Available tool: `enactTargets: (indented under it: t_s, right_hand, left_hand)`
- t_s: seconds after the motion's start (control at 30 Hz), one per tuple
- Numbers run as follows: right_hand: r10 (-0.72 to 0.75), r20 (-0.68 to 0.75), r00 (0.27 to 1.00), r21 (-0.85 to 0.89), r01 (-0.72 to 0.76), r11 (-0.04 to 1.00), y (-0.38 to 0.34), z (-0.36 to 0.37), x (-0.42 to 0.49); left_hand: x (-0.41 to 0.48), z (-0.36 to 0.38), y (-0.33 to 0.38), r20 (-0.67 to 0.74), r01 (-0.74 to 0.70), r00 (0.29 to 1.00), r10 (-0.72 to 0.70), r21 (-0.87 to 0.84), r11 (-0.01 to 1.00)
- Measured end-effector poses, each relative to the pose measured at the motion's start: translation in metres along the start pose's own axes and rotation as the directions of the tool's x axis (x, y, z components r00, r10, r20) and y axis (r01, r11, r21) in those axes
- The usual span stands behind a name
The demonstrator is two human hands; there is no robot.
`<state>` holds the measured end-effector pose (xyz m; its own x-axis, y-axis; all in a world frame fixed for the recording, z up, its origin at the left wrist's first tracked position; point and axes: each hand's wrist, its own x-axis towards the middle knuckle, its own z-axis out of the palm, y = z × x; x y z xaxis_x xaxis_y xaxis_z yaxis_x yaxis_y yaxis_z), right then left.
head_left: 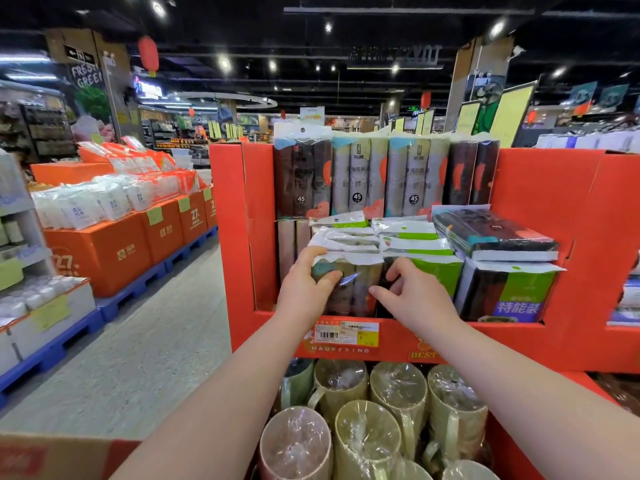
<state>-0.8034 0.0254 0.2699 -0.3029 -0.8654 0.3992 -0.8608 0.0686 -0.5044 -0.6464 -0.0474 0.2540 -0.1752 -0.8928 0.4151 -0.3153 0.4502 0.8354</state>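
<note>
- The left hand point(304, 282) is closed on a pack of bin-bag rolls point(349, 289): the fingers are hooked over its top left corner and the thumb is pressed on its front.
- The right hand point(415, 294) is placed at the pack's 3 o'clock edge, with the fingers curled and the thumb tip laid on the front. Whether a grip is made there cannot be told.
- The pack is found at 6 o'clock from the view's centre, upright at the front of a red cardboard display point(242, 220), above a price label point(346, 334).
- One pack is handled. It is wrapped in clear film, with pale rolls, a teal patch and a white header.
- Three upright packs marked "45" point(358, 181) are counted at 12 o'clock.
- Flat green-and-white packs point(408, 237) are stacked just behind the handled pack.
- Five film-wrapped mugs point(367, 434) are seen whole at 6 o'clock, on the shelf below. Others are cut off.
</note>
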Motion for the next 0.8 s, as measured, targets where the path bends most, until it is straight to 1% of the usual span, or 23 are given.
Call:
enactTargets:
  t_s: [0.13,0.2,0.23,0.33,0.57,0.67,0.8]
  right_hand:
    - [0.021,0.02,1.0,0.036,-0.021,0.999,0.001,-0.001,0.0]
    - [0.03,0.041,0.999,0.065,-0.033,0.997,0.001,-0.002,-0.001]
    - [0.029,0.05,0.998,0.078,-0.033,0.996,0.002,-0.002,-0.001]
    - [0.016,0.065,0.998,0.082,-0.022,0.996,0.002,-0.002,-0.004]
    - [0.039,0.088,0.995,-0.028,-0.037,0.999,-0.002,-0.002,-0.002]
    - [0.086,0.117,0.989,-0.053,-0.08,0.995,-0.008,-0.004,0.0]
    - [0.132,0.164,0.978,-0.124,-0.113,0.986,-0.015,-0.002,-0.008]
  left_hand:
    - [-0.004,-0.001,0.002,0.02,0.042,0.999,-0.042,-0.017,0.999]
    - [-0.003,-0.008,0.001,0.061,0.107,0.993,-0.102,-0.083,0.991]
    - [-0.001,-0.012,-0.001,0.096,0.138,0.987,-0.13,-0.085,0.987]
    - [0.004,-0.018,-0.007,0.215,0.161,0.961,-0.173,0.073,0.984]
    - [0.002,-0.004,-0.011,0.144,0.164,0.969,-0.199,0.224,0.961]
    - [-0.001,-0.004,-0.011,0.147,0.149,0.968,-0.202,0.311,0.939]
    - [-0.002,-0.006,-0.011,0.168,0.132,0.966,-0.197,0.336,0.932]
